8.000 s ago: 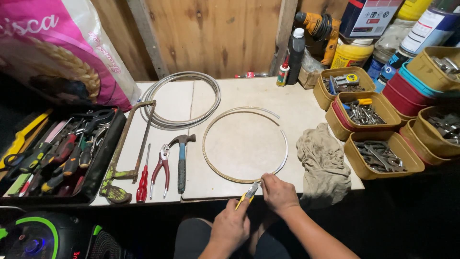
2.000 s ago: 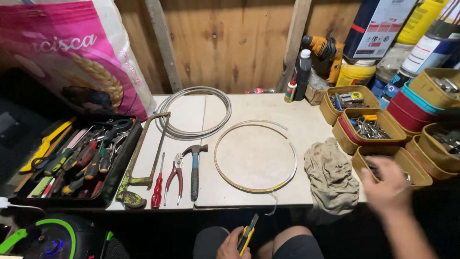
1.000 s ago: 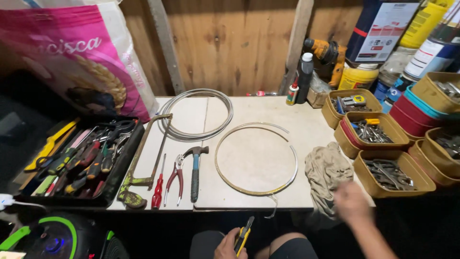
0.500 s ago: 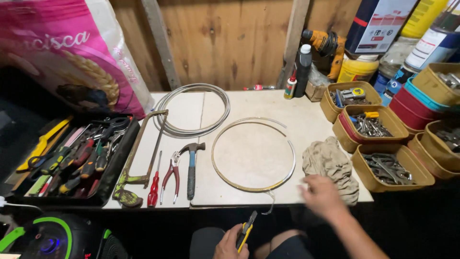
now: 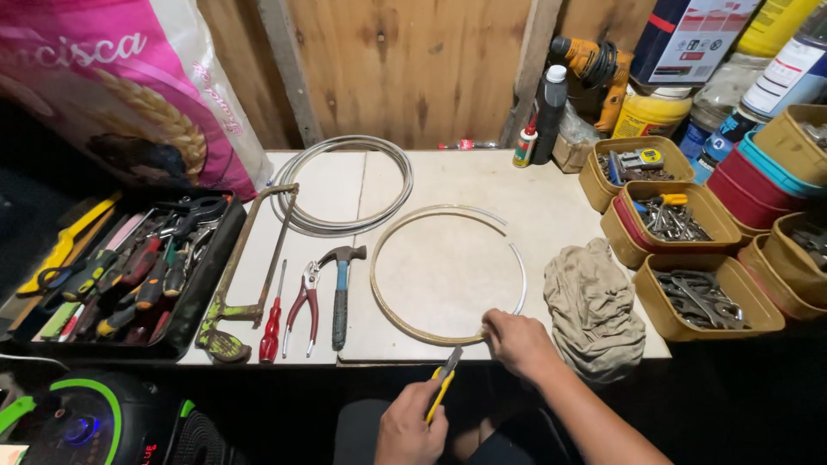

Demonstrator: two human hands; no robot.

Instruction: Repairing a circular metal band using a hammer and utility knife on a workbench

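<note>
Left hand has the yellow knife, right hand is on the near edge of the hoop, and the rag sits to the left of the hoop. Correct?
Not quite. The head view shows the rag to the right of the hoop, not the left. The rest holds: the left hand has the yellow knife, and the right hand is on the hoop's near edge.

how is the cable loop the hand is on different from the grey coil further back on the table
The cable loop is a single yellowish turn lying wide open; the grey coil is several turns bundled together. The loop is near the table's front edge, with the right hand on it, while the coil lies untouched toward the wall. The left hand holds a yellow utility knife close to the loop, not the coil. Both lie flat on the table as round rings.
</note>
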